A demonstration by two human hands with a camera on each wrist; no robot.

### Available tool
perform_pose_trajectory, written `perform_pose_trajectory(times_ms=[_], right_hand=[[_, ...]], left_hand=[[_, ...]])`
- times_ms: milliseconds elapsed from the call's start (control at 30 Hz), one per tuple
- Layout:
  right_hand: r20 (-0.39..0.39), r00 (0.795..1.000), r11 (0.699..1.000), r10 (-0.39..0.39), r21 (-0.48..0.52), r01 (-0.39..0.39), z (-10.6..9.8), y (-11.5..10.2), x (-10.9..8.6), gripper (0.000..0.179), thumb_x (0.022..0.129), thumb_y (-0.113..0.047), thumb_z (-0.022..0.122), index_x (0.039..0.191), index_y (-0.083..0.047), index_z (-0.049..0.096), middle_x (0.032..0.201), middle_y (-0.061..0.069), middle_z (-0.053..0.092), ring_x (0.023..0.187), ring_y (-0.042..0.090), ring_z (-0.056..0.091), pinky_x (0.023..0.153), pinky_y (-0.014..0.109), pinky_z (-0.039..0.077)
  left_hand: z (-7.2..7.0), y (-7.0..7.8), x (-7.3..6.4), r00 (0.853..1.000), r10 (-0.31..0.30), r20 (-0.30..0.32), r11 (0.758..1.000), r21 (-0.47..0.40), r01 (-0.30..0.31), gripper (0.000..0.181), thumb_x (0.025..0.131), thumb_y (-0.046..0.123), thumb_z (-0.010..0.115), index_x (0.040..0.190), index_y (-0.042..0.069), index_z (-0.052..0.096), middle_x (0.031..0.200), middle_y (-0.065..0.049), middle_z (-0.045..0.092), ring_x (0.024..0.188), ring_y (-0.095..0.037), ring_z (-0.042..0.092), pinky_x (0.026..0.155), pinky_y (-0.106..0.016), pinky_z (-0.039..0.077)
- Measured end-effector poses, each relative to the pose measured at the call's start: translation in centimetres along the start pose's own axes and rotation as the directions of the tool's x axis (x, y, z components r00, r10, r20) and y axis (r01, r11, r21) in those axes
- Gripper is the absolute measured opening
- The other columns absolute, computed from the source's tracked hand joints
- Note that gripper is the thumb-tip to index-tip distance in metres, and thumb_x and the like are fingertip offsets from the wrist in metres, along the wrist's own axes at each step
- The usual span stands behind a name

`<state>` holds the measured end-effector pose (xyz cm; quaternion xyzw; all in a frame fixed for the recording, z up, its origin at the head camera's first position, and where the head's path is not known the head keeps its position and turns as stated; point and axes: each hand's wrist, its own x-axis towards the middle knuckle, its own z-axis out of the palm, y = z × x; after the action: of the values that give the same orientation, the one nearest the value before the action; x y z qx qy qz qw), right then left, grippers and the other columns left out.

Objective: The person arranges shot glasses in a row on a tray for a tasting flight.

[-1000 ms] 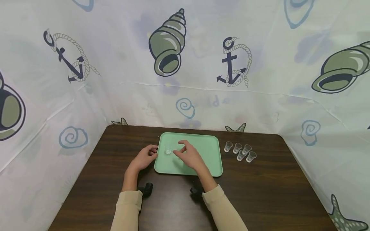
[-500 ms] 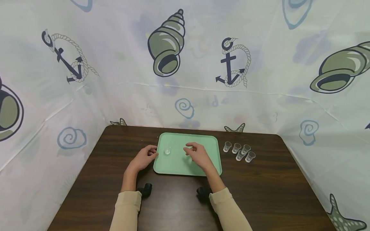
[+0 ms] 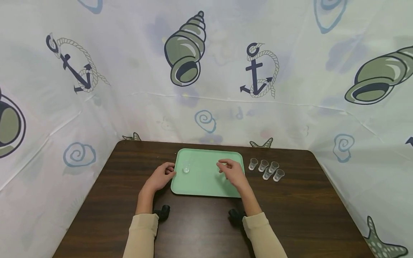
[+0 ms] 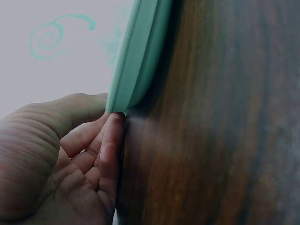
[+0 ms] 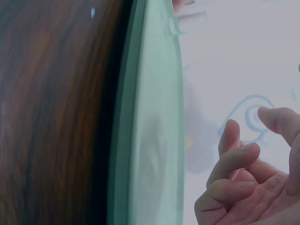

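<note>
A pale green rectangular tray (image 3: 201, 184) lies on the dark wooden table. At its left rim is my left hand (image 3: 160, 176); in the left wrist view the thumb and curled fingers (image 4: 80, 139) pinch the tray's edge. One small clear plastic cup (image 3: 186, 168) stands on the left part of the tray. Above the tray's right side hovers my right hand (image 3: 233, 173), holding nothing. Its fingers are loosely bent and the thumb stands apart from them, as the right wrist view shows. That view also catches the clear cup (image 5: 190, 22) at the tray's far end.
Several more clear cups (image 3: 263, 165) stand on the table (image 3: 306, 200) just right of the tray. Behind the table hangs a white cloth backdrop (image 3: 145, 118) printed with shells and anchors. Each wrist carries a black camera.
My right hand has moved away from the cup on the tray, rightward to above the tray's right side. The left hand has stayed at the left rim, and the cup stands where it was.
</note>
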<state>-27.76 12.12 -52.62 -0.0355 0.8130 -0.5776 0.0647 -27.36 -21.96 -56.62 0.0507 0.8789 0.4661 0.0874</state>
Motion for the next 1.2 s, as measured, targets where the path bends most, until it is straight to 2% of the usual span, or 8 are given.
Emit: perform_pose_trajectory(times_ms=[233,367,533,600,733,800,1033,1200], right_hand=[[-0.079,0.997,0.999,-0.006,-0.033,0.003,-2.1,0.8,-0.2,0.043,0.106,-0.034,0.070,0.140,-0.009,0.071,0.104,0.025,0.075,0.068,0.024,0.057,0.063,0.031,0.046],[-0.109,0.994,0.999,-0.008,-0.036,0.004,-3.4,1.3,-0.2,0.045,0.107,-0.033,0.070,0.142,-0.005,0.069,0.104,0.025,0.075,0.066,0.019,0.055,0.064,0.031,0.046],[-0.147,0.989,0.992,-0.014,-0.125,-0.004,-4.6,1.3,-0.4,0.051,0.107,-0.037,0.068,0.147,-0.006,0.065,0.104,0.022,0.075,0.083,0.034,0.067,0.068,0.032,0.048],[-0.174,0.984,0.981,-0.021,-0.195,-0.013,-5.0,1.2,-0.5,0.052,0.107,-0.039,0.067,0.148,-0.007,0.064,0.100,0.019,0.073,0.088,0.038,0.067,0.067,0.034,0.047],[-0.240,0.970,0.951,-0.025,-0.306,-0.051,-5.7,1.1,-0.8,0.052,0.106,-0.040,0.066,0.147,-0.008,0.064,0.093,0.010,0.068,0.072,0.027,0.061,0.062,0.035,0.045],[-0.269,0.963,0.937,-0.018,-0.342,-0.078,-6.1,1.0,-0.9,0.051,0.106,-0.041,0.066,0.146,-0.010,0.065,0.094,0.009,0.069,0.070,0.022,0.058,0.061,0.035,0.044],[-0.334,0.942,0.893,0.033,-0.414,-0.178,-7.2,1.1,-0.8,0.052,0.106,-0.045,0.063,0.148,-0.015,0.064,0.104,0.007,0.069,0.072,0.022,0.059,0.060,0.036,0.040],[-0.347,0.937,0.879,0.043,-0.433,-0.201,-8.0,1.2,-0.7,0.054,0.105,-0.045,0.063,0.149,-0.014,0.062,0.103,0.010,0.070,0.074,0.024,0.061,0.060,0.036,0.041]], left_hand=[[0.1,-0.1,0.1,1.000,0.002,0.003,1.000,0.005,-0.002,0.045,0.112,0.016,0.058,0.153,-0.004,0.051,0.132,-0.021,0.062,0.119,-0.033,0.062,0.102,-0.052,0.053],[0.1,-0.1,0.2,1.000,0.005,0.005,1.000,0.027,-0.005,0.045,0.112,0.015,0.057,0.153,-0.004,0.051,0.131,-0.021,0.061,0.118,-0.034,0.061,0.102,-0.052,0.052],[0.2,-0.1,0.2,1.000,0.010,0.000,0.999,0.045,-0.010,0.044,0.112,0.014,0.056,0.152,-0.005,0.051,0.130,-0.021,0.060,0.117,-0.033,0.060,0.102,-0.052,0.051],[0.2,-0.1,0.2,1.000,0.011,0.000,0.999,0.051,-0.011,0.044,0.113,0.015,0.056,0.152,-0.004,0.051,0.130,-0.021,0.060,0.117,-0.033,0.060,0.102,-0.053,0.051],[0.3,0.1,0.1,1.000,0.007,0.004,0.999,0.051,-0.007,0.044,0.113,0.015,0.055,0.153,-0.004,0.050,0.130,-0.021,0.059,0.117,-0.034,0.059,0.102,-0.053,0.050],[0.2,0.2,0.1,1.000,0.005,0.006,0.999,0.050,-0.006,0.045,0.113,0.015,0.055,0.153,-0.004,0.050,0.131,-0.021,0.059,0.117,-0.034,0.059,0.101,-0.052,0.050],[0.2,0.4,0.0,1.000,0.004,-0.002,0.998,0.059,-0.004,0.044,0.113,0.015,0.055,0.152,-0.004,0.051,0.130,-0.021,0.060,0.116,-0.033,0.060,0.101,-0.051,0.050],[0.3,0.3,0.0,1.000,0.003,-0.002,0.999,0.052,-0.003,0.044,0.113,0.016,0.056,0.152,-0.004,0.051,0.129,-0.020,0.060,0.115,-0.033,0.060,0.101,-0.051,0.050]])
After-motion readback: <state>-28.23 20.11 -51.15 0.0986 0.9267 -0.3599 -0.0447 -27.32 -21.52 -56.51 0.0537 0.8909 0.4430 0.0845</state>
